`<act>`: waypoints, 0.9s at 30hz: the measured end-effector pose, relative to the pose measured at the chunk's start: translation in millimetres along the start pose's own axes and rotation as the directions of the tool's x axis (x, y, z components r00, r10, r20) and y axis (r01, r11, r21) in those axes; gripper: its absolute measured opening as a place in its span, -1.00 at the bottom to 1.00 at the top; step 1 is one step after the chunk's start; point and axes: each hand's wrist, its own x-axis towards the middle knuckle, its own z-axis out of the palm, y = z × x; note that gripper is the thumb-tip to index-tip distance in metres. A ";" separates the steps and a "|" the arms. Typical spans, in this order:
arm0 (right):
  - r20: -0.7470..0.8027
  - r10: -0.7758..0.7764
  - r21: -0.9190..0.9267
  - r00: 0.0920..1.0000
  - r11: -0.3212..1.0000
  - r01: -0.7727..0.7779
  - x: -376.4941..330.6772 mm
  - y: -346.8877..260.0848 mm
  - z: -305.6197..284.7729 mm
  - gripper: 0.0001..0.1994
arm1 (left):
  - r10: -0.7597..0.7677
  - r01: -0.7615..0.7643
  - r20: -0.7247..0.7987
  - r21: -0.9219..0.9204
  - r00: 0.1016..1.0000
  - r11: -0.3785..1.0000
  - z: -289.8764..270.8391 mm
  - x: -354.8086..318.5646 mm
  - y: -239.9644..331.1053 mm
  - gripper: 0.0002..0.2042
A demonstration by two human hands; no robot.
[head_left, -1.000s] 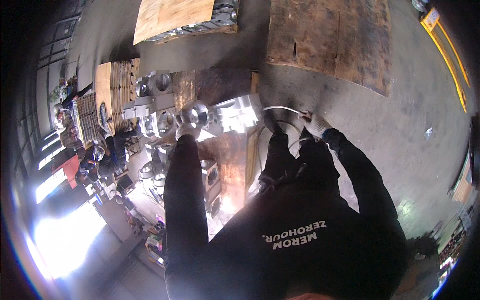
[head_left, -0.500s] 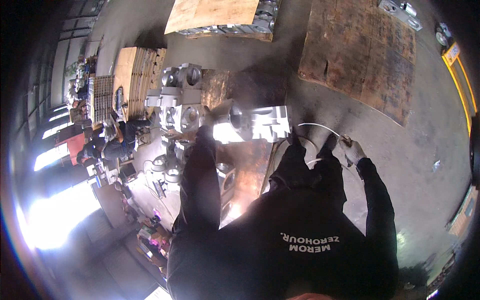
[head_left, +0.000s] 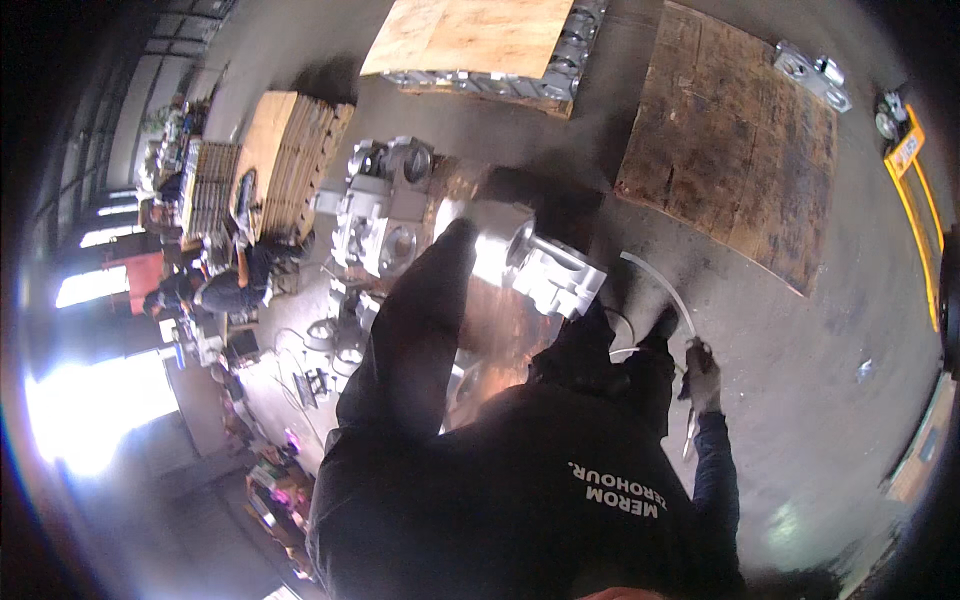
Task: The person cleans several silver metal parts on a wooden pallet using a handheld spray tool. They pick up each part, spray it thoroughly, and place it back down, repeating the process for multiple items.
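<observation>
A shiny silver metal casting [head_left: 555, 277], with a rounded hollow part and a ribbed end, lies tilted before me over a worn brown board [head_left: 490, 318]. My left sleeve [head_left: 415, 315] reaches up to its left end. Glare and the cuff hide the fingers of my left hand there. Off to the right, my right hand [head_left: 704, 378] is closed around a pale curved tube [head_left: 668, 285], which arcs away toward the casting's right end. The tube's far tip stands apart from the casting. A thin piece hangs below the same hand.
More castings [head_left: 385, 215] are stacked at the left. A sheet-covered load of metal parts [head_left: 470, 40] stands at the back, beside a large wooden board [head_left: 735, 150]. A yellow frame [head_left: 915, 200] is far right. People work at far left [head_left: 235, 285]. Cables trail on the floor.
The casting's right end has swung nearer to me, so it now slants. My right hand has come nearer with the tube, whose tip now points farther away. The whole view has turned slightly.
</observation>
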 end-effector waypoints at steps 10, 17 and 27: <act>0.207 -0.521 -0.745 0.828 0.465 0.479 47.3 -184.3 65.5 -0.59 | -0.067 0.176 0.365 -0.273 0.929 0.946 -80.6 -82.5 61.5 -0.43; 0.401 -0.316 -0.911 0.860 -0.038 0.410 116.7 -273.5 220.7 -0.53 | -0.118 0.145 0.297 -0.071 0.948 0.987 -39.9 -18.5 25.3 -0.52; 0.689 -0.140 -0.708 0.711 -0.338 0.620 188.4 -262.7 352.6 -0.61 | -0.019 0.015 0.016 0.233 1.000 0.972 5.9 -53.2 -10.1 -0.40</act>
